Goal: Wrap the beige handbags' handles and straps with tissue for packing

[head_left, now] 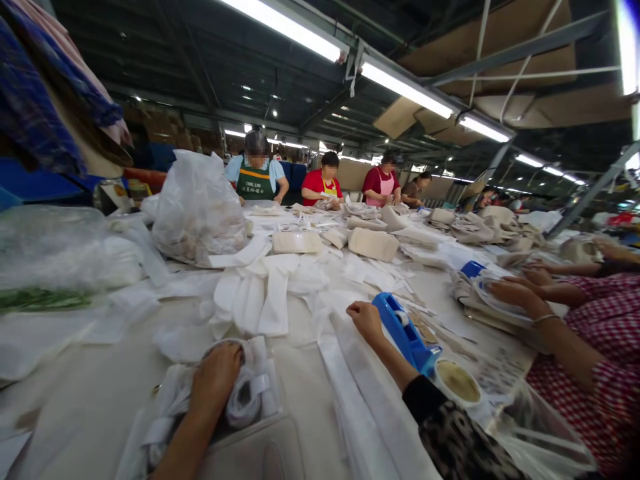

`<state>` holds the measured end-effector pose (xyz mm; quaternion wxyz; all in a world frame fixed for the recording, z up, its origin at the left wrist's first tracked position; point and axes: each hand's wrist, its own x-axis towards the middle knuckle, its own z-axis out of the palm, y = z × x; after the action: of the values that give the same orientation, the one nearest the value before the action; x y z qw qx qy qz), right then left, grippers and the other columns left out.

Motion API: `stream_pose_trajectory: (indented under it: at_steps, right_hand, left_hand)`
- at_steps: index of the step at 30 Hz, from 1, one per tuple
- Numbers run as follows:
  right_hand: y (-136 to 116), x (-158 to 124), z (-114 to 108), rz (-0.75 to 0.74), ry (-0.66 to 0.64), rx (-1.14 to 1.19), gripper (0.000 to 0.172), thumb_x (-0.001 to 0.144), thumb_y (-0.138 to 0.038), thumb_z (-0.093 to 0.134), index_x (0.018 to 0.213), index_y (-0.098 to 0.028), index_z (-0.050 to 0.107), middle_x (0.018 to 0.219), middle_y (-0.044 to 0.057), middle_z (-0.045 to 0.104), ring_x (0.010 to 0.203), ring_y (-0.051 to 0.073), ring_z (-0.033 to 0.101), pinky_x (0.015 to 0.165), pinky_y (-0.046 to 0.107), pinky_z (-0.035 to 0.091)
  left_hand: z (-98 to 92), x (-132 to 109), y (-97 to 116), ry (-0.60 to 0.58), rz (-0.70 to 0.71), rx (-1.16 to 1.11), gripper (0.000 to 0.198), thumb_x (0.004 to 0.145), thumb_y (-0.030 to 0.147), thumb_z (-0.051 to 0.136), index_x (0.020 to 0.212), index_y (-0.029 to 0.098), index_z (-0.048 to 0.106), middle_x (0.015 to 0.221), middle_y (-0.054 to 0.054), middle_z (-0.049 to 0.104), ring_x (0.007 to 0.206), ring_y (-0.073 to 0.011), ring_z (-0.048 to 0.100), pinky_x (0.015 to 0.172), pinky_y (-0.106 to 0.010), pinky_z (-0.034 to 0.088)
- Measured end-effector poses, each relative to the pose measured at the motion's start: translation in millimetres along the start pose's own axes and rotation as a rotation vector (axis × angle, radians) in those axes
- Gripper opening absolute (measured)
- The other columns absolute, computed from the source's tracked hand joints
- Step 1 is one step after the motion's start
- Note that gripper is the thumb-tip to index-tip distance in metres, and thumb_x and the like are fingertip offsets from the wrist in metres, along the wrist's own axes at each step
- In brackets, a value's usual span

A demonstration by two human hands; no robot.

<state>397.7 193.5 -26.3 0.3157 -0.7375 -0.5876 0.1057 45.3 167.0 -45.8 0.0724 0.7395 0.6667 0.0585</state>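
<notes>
My left hand (219,377) curls down over the contents of an open pale case (263,447) at the lower left. Its fingertips are mostly hidden, and what they grip cannot be made out. Beside it in the case lies a coiled white bundle (244,401) with a band round it. My right hand (367,320) is closed, fingers pressed together, just left of a blue tape dispenser (403,330). Anything between those fingers is too small to see. Long white fabric strips (345,373) run across the table below my right hand.
Stacked white pieces (250,300) and a full plastic bag (197,207) lie ahead. A round tub (457,381) stands beside the dispenser. At right, a co-worker in a checked sleeve (585,313) handles pale pieces. Several people work across the table among beige padded pieces (373,244).
</notes>
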Motion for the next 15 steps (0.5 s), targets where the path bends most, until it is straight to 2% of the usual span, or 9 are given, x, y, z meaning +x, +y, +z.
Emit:
stream_pose_trajectory:
  at_steps: [5, 8, 11, 15]
  right_hand:
    - [7, 53, 16, -0.009, -0.062, -0.120, 0.020, 0.083, -0.015, 0.057, 0.091, -0.017, 0.074, 0.094, 0.004, 0.074, 0.091, 0.017, 0.066, 0.081, 0.024, 0.046]
    - [10, 80, 22, -0.008, -0.105, -0.228, 0.018, 0.090, -0.024, 0.057, 0.103, -0.016, 0.068, 0.105, 0.006, 0.069, 0.098, 0.018, 0.064, 0.088, 0.033, 0.049]
    - [15, 101, 28, -0.025, -0.160, -0.363, 0.026, 0.093, -0.032, 0.057, 0.112, -0.015, 0.061, 0.117, 0.008, 0.062, 0.105, 0.020, 0.060, 0.091, 0.042, 0.050]
    - [21, 117, 35, -0.099, -0.285, -0.529, 0.029, 0.092, -0.034, 0.058, 0.114, -0.015, 0.060, 0.119, 0.008, 0.060, 0.107, 0.022, 0.059, 0.092, 0.045, 0.049]
  left_hand:
    - [-5.8, -2, 3, -0.021, -0.009, -0.008, 0.032, 0.095, 0.020, 0.033, 0.096, 0.016, 0.066, 0.107, -0.009, 0.068, 0.104, -0.0222, 0.061, 0.092, -0.032, 0.042]
    - [-9.0, -3, 4, -0.039, -0.009, -0.003, 0.033, 0.095, 0.019, 0.033, 0.096, 0.016, 0.065, 0.107, -0.009, 0.068, 0.104, -0.0217, 0.061, 0.092, -0.031, 0.042]
    - [-8.0, -4, 3, -0.044, -0.014, -0.010, 0.033, 0.095, 0.017, 0.032, 0.099, 0.015, 0.065, 0.108, -0.009, 0.067, 0.105, -0.0222, 0.061, 0.093, -0.033, 0.042]
    - [-3.0, -4, 0, -0.036, -0.008, -0.016, 0.033, 0.096, 0.017, 0.032, 0.100, 0.014, 0.064, 0.108, -0.011, 0.066, 0.105, -0.0237, 0.060, 0.094, -0.036, 0.042]
